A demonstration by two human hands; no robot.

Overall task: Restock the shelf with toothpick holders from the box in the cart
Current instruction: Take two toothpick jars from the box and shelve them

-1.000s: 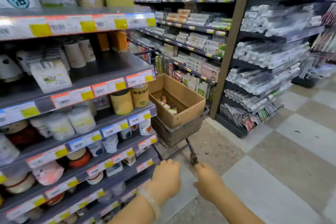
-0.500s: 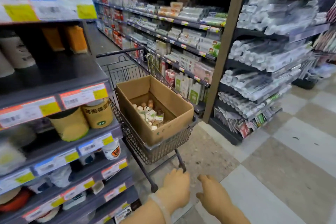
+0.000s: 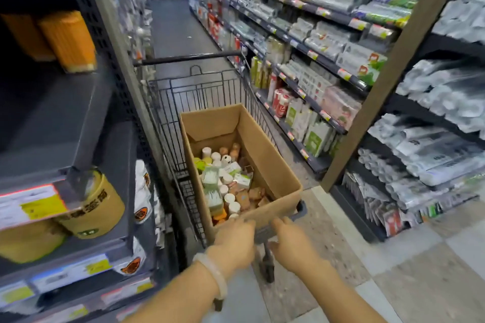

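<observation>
Both hands at the near rim of the box point(image 3: 265, 155): left hand point(image 3: 232, 240) resting on the cardboard edge, right hand point(image 3: 292, 240) just right of it, fingers loose, grasping nothing. Further in, holders point(image 3: 227, 178) heaped in the box bottom, none lifted out yet. Box sitting in the cart point(image 3: 210, 92), parked tight against the left shelf point(image 3: 49, 123). Shelf deck mostly bare, so by the look of it restocking barely begun, nearly all left to do.

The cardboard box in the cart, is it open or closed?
Open. The cardboard box has its top flaps up, and the small containers inside are visible from above.
</observation>
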